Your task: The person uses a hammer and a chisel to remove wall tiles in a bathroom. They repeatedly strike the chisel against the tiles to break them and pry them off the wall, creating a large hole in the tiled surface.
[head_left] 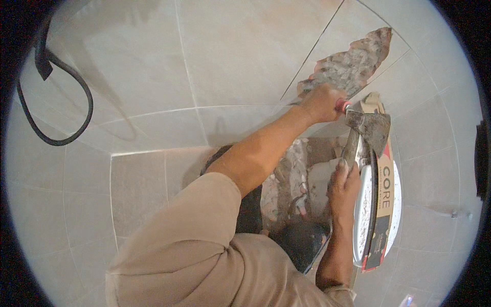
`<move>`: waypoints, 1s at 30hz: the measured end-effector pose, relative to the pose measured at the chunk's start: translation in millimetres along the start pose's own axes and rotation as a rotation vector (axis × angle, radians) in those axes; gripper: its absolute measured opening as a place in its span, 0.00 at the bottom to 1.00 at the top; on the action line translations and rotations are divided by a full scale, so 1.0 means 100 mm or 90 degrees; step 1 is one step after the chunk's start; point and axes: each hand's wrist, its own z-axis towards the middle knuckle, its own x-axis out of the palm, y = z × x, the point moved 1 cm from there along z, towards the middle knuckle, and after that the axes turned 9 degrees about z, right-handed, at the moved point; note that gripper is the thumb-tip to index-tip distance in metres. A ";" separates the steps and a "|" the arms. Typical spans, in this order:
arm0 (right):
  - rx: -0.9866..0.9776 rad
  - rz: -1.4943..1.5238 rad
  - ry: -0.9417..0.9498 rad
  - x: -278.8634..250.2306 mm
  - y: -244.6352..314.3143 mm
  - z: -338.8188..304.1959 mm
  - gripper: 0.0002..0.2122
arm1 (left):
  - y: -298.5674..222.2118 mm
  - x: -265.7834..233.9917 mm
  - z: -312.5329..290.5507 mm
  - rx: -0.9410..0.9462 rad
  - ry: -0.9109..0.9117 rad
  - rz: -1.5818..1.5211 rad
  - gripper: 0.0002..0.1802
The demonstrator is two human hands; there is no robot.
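Note:
My left hand (323,102) is closed around what looks like a chisel (343,105). Only its red grip and metal butt end show beyond the fist; the tip is hidden. The fist rests near the lower end of a rough, broken-out patch (350,64) in the wall tiles, where grey mortar and reddish edges are exposed. My right hand (343,187) grips the wooden handle of a hatchet (372,129). The worn steel head is just beside the butt end of the chisel; I cannot tell whether they touch.
Rubble and tile chips (291,184) lie on the floor below my arms. On the right, a long cardboard box (382,215) lies over a white, rounded fixture (363,210) with debris on it. A black cable loop (91,102) hangs at the left. Tiled walls (138,61) surround me.

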 end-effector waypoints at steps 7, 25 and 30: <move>-0.320 0.575 -0.019 -0.91 0.68 0.03 0.24 | -0.19 -0.20 0.08 -0.055 -0.016 -0.068 0.11; -0.089 -0.107 -0.038 -0.05 0.09 0.18 0.21 | -0.14 -0.17 0.09 -0.053 0.034 -0.037 0.09; 0.010 0.138 -0.185 -0.74 0.37 0.04 0.16 | -0.14 -0.25 0.07 -0.067 0.012 -0.017 0.08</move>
